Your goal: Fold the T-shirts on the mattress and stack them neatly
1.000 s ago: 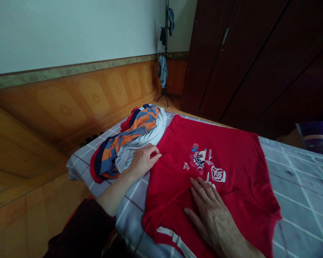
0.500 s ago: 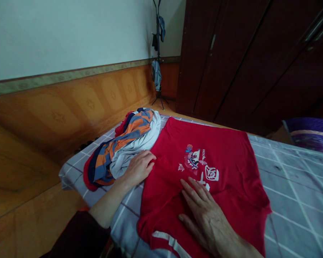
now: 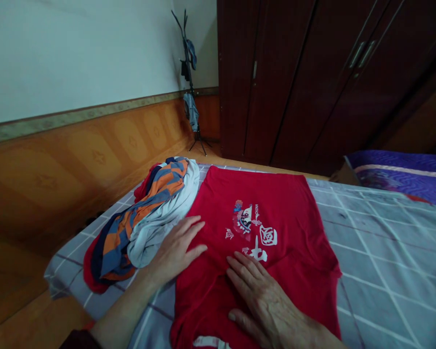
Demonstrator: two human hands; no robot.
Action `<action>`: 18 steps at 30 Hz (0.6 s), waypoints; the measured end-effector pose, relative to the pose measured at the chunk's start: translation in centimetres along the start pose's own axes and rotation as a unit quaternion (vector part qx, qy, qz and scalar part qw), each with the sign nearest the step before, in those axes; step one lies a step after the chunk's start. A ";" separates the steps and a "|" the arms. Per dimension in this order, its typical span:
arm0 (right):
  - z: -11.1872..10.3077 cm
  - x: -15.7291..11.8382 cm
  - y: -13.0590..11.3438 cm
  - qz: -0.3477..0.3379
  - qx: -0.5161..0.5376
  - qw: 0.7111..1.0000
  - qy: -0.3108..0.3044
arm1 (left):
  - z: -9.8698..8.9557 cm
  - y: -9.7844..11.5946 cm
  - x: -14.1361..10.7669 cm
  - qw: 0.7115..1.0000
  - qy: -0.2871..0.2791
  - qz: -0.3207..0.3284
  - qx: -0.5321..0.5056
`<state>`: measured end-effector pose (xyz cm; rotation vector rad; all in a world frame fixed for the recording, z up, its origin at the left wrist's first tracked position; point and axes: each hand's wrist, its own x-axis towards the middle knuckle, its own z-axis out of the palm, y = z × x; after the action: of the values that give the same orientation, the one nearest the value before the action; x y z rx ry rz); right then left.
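A red T-shirt with a printed mask and white characters lies spread on the bed, its collar side near me and a few wrinkles across it. My left hand is at the shirt's left edge, thumb and fingers apart, holding nothing. Lying flat on the lower middle of the shirt, just below the white print, is my right hand, fingers stretched out. A white strip shows on the shirt close to me. Left of the shirt sits a heap of clothes in orange, grey, navy, white and red.
The bed has a grey checked sheet. A coat stand with hanging garments stands in the far corner beside a dark wardrobe. At the right is something purple and quilted. A tiled wall runs along the left.
My view has turned to the right. The left hand's thumb and fingers have spread apart at the shirt's edge. My right hand stays flat on the shirt.
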<state>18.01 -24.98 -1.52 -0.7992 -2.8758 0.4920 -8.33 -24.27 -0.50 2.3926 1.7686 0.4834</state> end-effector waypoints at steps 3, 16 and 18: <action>-0.4 0.1 -0.3 0.027 0.024 0.999 -0.017 | -0.1 1.2 -0.2 0.992 -0.111 0.058 0.016; 0.1 -0.7 0.6 -0.022 -0.045 0.993 0.106 | 3.4 -1.9 15.9 0.979 -0.055 -0.042 0.193; 0.4 -0.5 0.9 -0.046 -0.104 0.984 0.138 | 4.0 -2.3 18.0 0.977 -0.047 -0.063 0.200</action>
<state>18.84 -24.58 -2.20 -0.6955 -2.7150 0.0623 -4.39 -6.12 -1.67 2.4705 2.1253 -0.0064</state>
